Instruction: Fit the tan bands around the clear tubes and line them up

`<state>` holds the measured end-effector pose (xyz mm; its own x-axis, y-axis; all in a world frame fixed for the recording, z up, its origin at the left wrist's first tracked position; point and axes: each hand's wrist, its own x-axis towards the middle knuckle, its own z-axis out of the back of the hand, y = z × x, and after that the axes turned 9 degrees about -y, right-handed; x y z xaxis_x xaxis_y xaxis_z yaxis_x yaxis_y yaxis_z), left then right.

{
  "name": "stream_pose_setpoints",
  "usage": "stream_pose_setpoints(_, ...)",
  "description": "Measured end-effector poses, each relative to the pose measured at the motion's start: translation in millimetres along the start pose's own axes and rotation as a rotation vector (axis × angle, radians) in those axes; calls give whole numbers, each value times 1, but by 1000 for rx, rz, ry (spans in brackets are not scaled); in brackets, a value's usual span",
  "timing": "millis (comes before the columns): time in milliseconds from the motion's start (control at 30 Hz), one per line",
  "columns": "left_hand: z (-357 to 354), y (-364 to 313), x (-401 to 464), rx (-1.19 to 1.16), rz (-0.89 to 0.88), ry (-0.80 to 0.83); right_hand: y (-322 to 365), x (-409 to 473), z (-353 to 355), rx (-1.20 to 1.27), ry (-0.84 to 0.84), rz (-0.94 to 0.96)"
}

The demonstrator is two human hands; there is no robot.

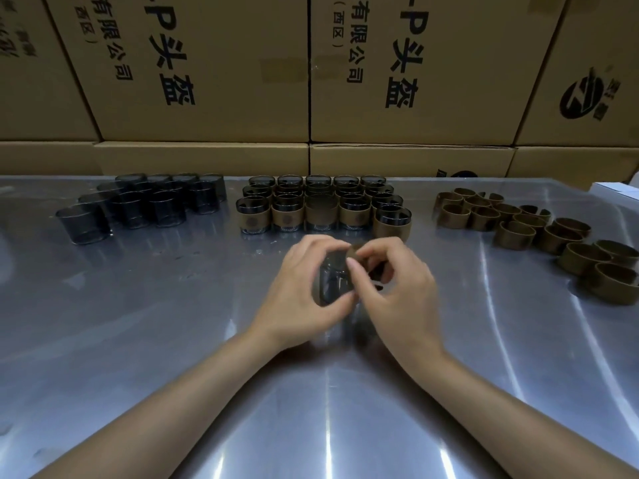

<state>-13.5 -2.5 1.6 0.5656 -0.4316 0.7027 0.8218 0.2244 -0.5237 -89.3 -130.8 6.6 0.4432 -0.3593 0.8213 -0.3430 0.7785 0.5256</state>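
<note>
Nearest, above the steel surface (145, 340), the left hand (297, 299) grips a clear tube (333, 281) lying on its side, its long axis running left to right, while the right hand (390, 288) pinches a tan band (359, 252) at the tube's right end, so I judge the band must slide leftward along that axis. Beyond stand the banded tubes (323, 209), bare tubes (145, 205) left and loose bands (539, 226) right. The cartons (221, 63) behind read "P头盔", "有限公司" and "(西区)".

Warehouse or packing workshop: printed cardboard cartons (207, 70) stacked along far side, shiny metal surface (173, 340) holding batches of identical tubes (138, 205) and bands (539, 229).
</note>
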Motion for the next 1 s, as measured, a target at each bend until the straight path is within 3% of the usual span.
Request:
stream_pose_setpoints(133, -1, -1, 0, 33, -103, 2, -1, -1, 0, 16, 39, 98)
stream_pose_setpoints(433, -3, 1, 0, 40, -12, -16, -7, 0, -1, 92, 49, 107)
stream_pose_setpoints(600, -3, 2, 1, -47, 136, -80, -16, 0, -2, 90, 68, 9)
stream_pose_setpoints(733, -4, 6, 2, -127, 248, -85, -23, -1, -8, 143, 285, -200)
stream_pose_setpoints(833, -5, 11, 2, -181, 310, -36, -26, -1, -12, 162, 454, -241)
stream_pose_setpoints(1000, -7, 13, 2, -305, 403, 16, -28, -1, -14, 149, 480, -272)
